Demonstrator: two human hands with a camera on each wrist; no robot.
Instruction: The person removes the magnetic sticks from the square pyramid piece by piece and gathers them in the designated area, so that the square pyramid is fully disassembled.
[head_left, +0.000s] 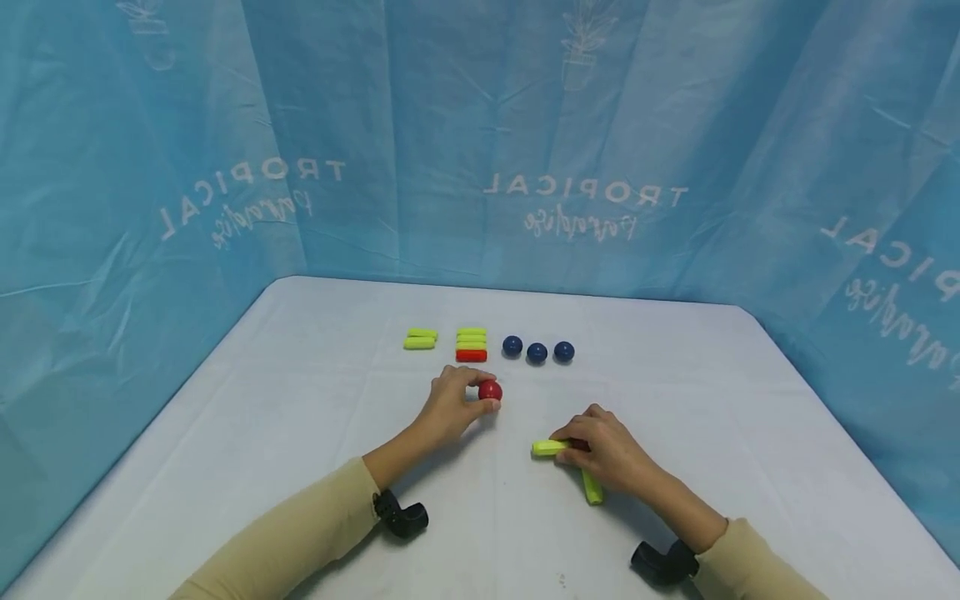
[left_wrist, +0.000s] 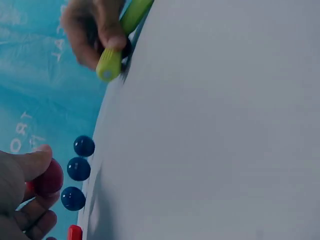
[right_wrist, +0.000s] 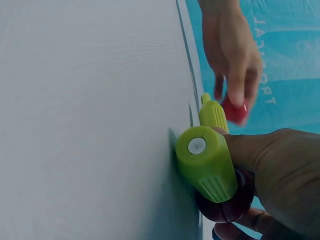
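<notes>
My left hand (head_left: 452, 406) pinches a red ball (head_left: 491, 392) between thumb and fingers, low over the white table. In the left wrist view the same ball (left_wrist: 49, 179) shows with the thumb over it. To the right and nearer, my right hand (head_left: 606, 450) grips a short yellow-green highlighter (head_left: 550, 448) that points left. A second yellow-green highlighter (head_left: 593, 488) sticks out below the palm toward me. In the right wrist view, its white-dotted end (right_wrist: 197, 145) is closest to the camera. A dark red ball (right_wrist: 225, 207) lies against it under the fingers, partly hidden.
Beyond the left hand a red highlighter (head_left: 471, 356) lies in line with several yellow-green ones (head_left: 472, 337). Two more yellow-green highlighters (head_left: 420, 342) lie left of them. Three dark blue balls (head_left: 537, 353) stand to the right. A blue printed curtain (head_left: 450, 242) hangs behind the table (head_left: 315, 375).
</notes>
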